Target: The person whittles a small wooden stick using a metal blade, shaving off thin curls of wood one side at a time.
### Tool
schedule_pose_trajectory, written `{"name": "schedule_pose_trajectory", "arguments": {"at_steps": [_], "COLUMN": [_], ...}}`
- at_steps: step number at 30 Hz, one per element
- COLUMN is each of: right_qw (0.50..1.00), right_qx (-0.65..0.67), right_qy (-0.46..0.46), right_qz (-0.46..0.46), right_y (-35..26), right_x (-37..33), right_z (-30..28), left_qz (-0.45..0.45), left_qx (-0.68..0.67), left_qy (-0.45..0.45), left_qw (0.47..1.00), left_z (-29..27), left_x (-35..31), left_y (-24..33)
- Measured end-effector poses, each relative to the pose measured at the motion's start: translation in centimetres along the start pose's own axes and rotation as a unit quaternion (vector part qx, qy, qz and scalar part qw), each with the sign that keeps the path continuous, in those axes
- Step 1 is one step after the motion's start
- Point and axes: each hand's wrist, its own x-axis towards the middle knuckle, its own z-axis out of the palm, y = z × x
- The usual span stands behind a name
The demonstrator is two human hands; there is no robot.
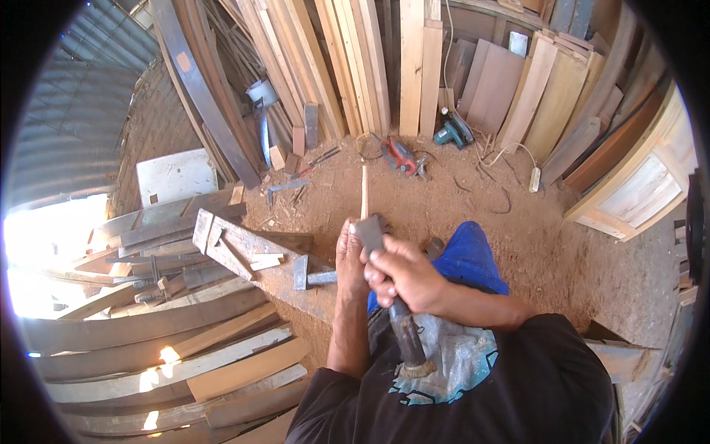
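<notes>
In front of my chest, my right hand [410,277] is wrapped round a chisel [405,333]. Its dark handle points back toward my shirt, and its wide dark blade [370,235] points away from me. My left hand [349,255] pinches a thin, pale wooden stick [364,189], which stands out ahead of the fingers. The blade lies close beside the left fingers; whether its edge touches the stick is hidden. Just left of my left forearm, a hammer [300,272] rests on a worn wooden bench [255,243]. Small wood offcuts [266,261] lie near its head.
Sawdust covers the floor [473,192]. A red power tool [400,155] and a green one [452,132] sit ahead, with a cable and power socket [535,179] to the right. Tall boards [355,66] lean beyond, stacked planks [170,370] fill the left, and a panelled door [640,189] stands right.
</notes>
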Motion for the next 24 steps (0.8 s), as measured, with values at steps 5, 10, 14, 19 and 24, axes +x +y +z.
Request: {"name": "schedule_pose_trajectory", "arguments": {"at_steps": [5, 10, 14, 19, 24], "right_qw": [0.999, 0.999, 0.998, 0.977, 0.965], "right_qx": [-0.046, -0.04, -0.026, -0.057, -0.201], "right_qy": [-0.019, 0.005, 0.021, 0.054, 0.091], "right_qz": [0.001, -0.005, -0.045, -0.197, -0.142], "right_y": [1.1, 0.7, 0.3, -3.7, -3.9], "right_x": [-0.8, -1.8, -2.0, -5.4, -0.2], "right_z": [0.3, 0.0, 0.1, -0.3, -4.3], "left_qz": [0.16, 0.256, 0.241, 0.069, -0.102], "left_qx": [0.185, 0.288, 0.288, 0.238, -0.095], "left_qy": [-0.141, -0.124, -0.103, -0.187, -0.176], "left_qw": [0.959, 0.915, 0.921, 0.95, 0.974], "left_z": [-2.2, -1.5, -1.7, -6.8, -3.5], "left_x": [-0.3, -2.0, -2.9, -6.5, -4.7], "left_y": [0.8, 0.7, 0.4, -4.5, -2.0]}}
